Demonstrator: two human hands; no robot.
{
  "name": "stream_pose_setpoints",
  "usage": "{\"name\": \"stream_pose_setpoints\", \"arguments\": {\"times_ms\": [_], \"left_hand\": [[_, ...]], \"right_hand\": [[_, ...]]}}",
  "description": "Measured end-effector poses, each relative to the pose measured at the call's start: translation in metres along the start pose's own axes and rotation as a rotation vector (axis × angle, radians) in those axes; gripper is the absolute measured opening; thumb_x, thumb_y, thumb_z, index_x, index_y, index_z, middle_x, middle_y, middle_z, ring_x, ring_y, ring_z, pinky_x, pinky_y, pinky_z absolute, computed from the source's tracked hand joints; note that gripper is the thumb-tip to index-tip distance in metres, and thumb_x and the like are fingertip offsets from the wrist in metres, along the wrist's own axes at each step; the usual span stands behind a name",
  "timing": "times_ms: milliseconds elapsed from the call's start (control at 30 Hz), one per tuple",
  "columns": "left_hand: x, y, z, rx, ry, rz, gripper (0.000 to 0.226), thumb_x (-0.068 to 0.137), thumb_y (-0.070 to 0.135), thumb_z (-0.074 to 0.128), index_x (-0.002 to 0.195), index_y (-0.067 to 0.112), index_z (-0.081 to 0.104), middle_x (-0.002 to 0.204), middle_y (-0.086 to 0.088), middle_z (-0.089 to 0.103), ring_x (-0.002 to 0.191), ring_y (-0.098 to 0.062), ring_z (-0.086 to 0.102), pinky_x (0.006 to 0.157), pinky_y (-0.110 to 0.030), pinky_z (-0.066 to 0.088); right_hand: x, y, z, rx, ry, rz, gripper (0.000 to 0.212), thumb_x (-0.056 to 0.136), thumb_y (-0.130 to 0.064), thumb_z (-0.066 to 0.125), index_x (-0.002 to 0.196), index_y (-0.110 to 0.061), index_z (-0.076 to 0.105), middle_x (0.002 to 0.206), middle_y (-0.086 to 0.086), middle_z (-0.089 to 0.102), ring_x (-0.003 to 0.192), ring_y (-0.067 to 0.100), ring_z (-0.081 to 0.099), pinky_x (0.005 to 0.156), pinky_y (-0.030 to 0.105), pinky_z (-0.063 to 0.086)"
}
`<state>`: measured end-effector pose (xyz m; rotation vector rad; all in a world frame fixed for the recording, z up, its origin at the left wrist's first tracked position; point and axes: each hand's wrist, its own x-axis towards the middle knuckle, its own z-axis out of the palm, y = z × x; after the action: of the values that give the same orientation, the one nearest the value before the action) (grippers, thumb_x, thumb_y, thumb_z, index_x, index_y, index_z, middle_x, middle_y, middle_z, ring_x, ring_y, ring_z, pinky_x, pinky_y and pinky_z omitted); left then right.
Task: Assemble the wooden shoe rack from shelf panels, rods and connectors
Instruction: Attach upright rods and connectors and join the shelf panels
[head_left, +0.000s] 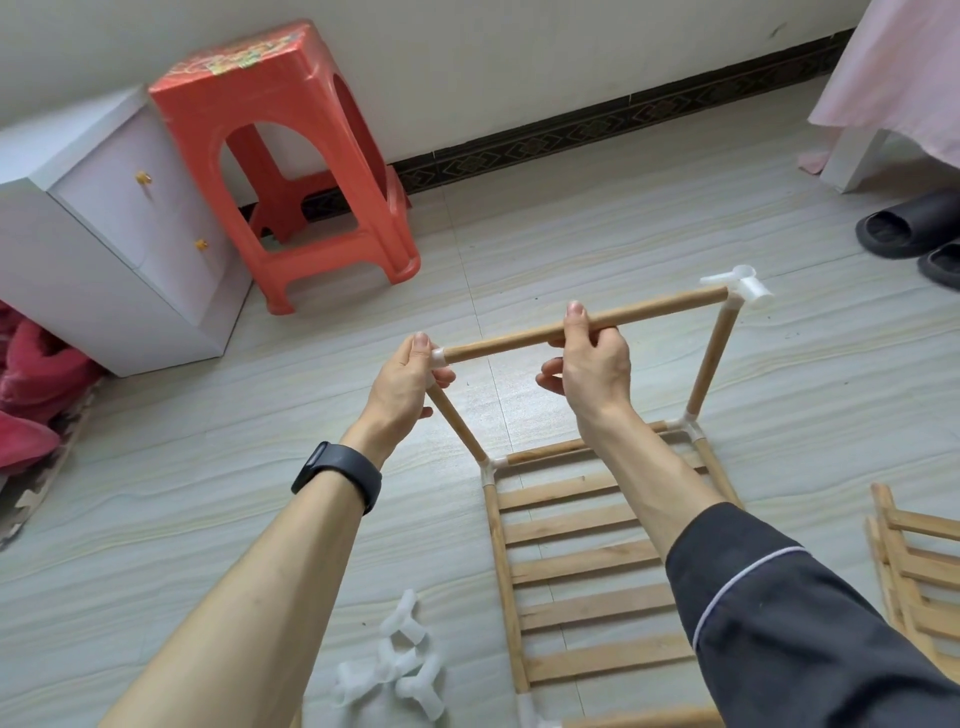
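While my left hand (402, 374) pinched the corner connector (439, 357) mid-frame, my right hand (592, 364) clamped the top rod (649, 309) above the shelf panel (587, 566). Step, I judged: seating rod end; next needs 1 firm inward push.

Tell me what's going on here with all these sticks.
A person is building a shoe rack on the floor. The left hand pinches the white connector at one end of the top rod, while the right hand grips that rod near its middle. Its far end sits in another connector. Two posts rise from the slatted shelf. Spare connectors lie nearby.
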<state>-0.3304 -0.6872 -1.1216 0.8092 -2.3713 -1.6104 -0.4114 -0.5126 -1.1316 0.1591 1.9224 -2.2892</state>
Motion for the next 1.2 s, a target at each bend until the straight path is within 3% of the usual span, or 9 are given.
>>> {"name": "stream_pose_setpoints", "arguments": {"times_ms": [233, 367, 533, 633, 700, 800, 867, 1000, 1200], "left_hand": [[-0.004, -0.005, 0.01, 0.236, 0.077, 0.11, 0.044, 0.104, 0.06, 0.022, 0.093, 0.035, 0.056, 0.093, 0.002, 0.069, 0.092, -0.011, 0.063, 0.07, -0.025, 0.043], [0.0, -0.003, 0.006, 0.273, 0.088, 0.085, 0.043, 0.104, 0.06, 0.021, 0.093, 0.037, 0.055, 0.093, 0.003, 0.069, 0.093, -0.011, 0.062, 0.067, -0.021, 0.038], [-0.003, 0.0, 0.023, 0.307, 0.058, 0.143, 0.048, 0.105, 0.059, 0.02, 0.104, 0.029, 0.057, 0.097, 0.003, 0.066, 0.095, -0.015, 0.062, 0.077, -0.034, 0.045], [0.0, 0.003, 0.025, 0.436, 0.067, 0.163, 0.044, 0.104, 0.06, 0.017, 0.102, 0.036, 0.053, 0.107, 0.003, 0.059, 0.094, -0.019, 0.058, 0.08, -0.04, 0.046], [0.002, 0.007, 0.023, 0.682, 0.139, 0.27, 0.036, 0.107, 0.052, 0.022, 0.104, 0.036, 0.054, 0.117, 0.001, 0.056, 0.096, -0.024, 0.057, 0.081, -0.042, 0.047], [0.005, 0.013, 0.031, 1.013, 0.211, 0.538, 0.028, 0.107, 0.025, 0.036, 0.127, 0.027, 0.056, 0.122, 0.0, 0.067, 0.114, -0.026, 0.058, 0.105, -0.045, 0.038], [0.007, 0.02, 0.042, 1.072, 0.116, 0.618, 0.031, 0.105, 0.033, 0.035, 0.129, 0.029, 0.055, 0.111, 0.006, 0.071, 0.114, -0.02, 0.06, 0.115, -0.048, 0.03], [0.017, 0.025, 0.039, 1.136, 0.093, 0.573, 0.055, 0.098, 0.063, 0.01, 0.103, 0.03, 0.053, 0.089, 0.011, 0.063, 0.081, -0.016, 0.059, 0.08, -0.035, 0.045], [0.017, 0.008, 0.02, 1.112, 0.205, 0.662, 0.062, 0.101, 0.062, 0.013, 0.092, 0.018, 0.056, 0.074, 0.006, 0.055, 0.061, -0.02, 0.052, 0.055, -0.033, 0.038]], "right_hand": [[0.011, -0.008, -0.014, -0.004, -0.064, 0.207, 0.045, 0.103, -0.053, 0.05, 0.103, -0.009, 0.063, 0.101, 0.006, 0.069, 0.068, 0.013, 0.068, 0.054, 0.029, 0.058], [0.005, -0.019, -0.024, -0.28, -0.141, 0.292, 0.06, 0.098, -0.067, 0.043, 0.095, -0.013, 0.068, 0.093, 0.0, 0.072, 0.081, 0.017, 0.072, 0.062, 0.033, 0.061], [0.026, -0.062, -0.051, -0.63, 0.291, -0.216, 0.049, 0.098, -0.046, 0.043, 0.06, -0.016, 0.051, 0.059, -0.002, 0.058, 0.066, 0.022, 0.055, 0.058, 0.033, 0.038], [0.061, -0.096, -0.082, -0.6, 0.503, -0.389, 0.026, 0.098, -0.04, 0.045, 0.084, -0.02, 0.054, 0.096, -0.001, 0.062, 0.099, 0.025, 0.053, 0.085, 0.036, 0.043], [0.083, -0.106, -0.109, -0.717, 0.409, -0.289, 0.027, 0.102, -0.04, 0.041, 0.107, -0.02, 0.058, 0.119, 0.005, 0.059, 0.119, 0.029, 0.047, 0.096, 0.038, 0.038], [0.099, -0.097, -0.134, -0.829, -0.08, -0.065, 0.04, 0.11, -0.033, 0.03, 0.136, -0.018, 0.056, 0.145, 0.007, 0.053, 0.132, 0.026, 0.045, 0.105, 0.036, 0.036], [0.104, -0.081, -0.14, -0.835, -0.216, -0.036, 0.04, 0.111, -0.029, 0.028, 0.134, -0.019, 0.059, 0.142, 0.006, 0.055, 0.127, 0.022, 0.05, 0.099, 0.034, 0.04], [0.108, -0.063, -0.14, -0.711, -0.098, -0.103, 0.032, 0.109, -0.031, 0.033, 0.095, -0.025, 0.061, 0.098, 0.003, 0.06, 0.098, 0.025, 0.056, 0.093, 0.048, 0.05], [0.113, -0.057, -0.141, -0.626, -0.048, -0.097, 0.034, 0.108, -0.034, 0.033, 0.088, -0.027, 0.058, 0.092, 0.0, 0.06, 0.094, 0.023, 0.064, 0.095, 0.055, 0.054]]}}
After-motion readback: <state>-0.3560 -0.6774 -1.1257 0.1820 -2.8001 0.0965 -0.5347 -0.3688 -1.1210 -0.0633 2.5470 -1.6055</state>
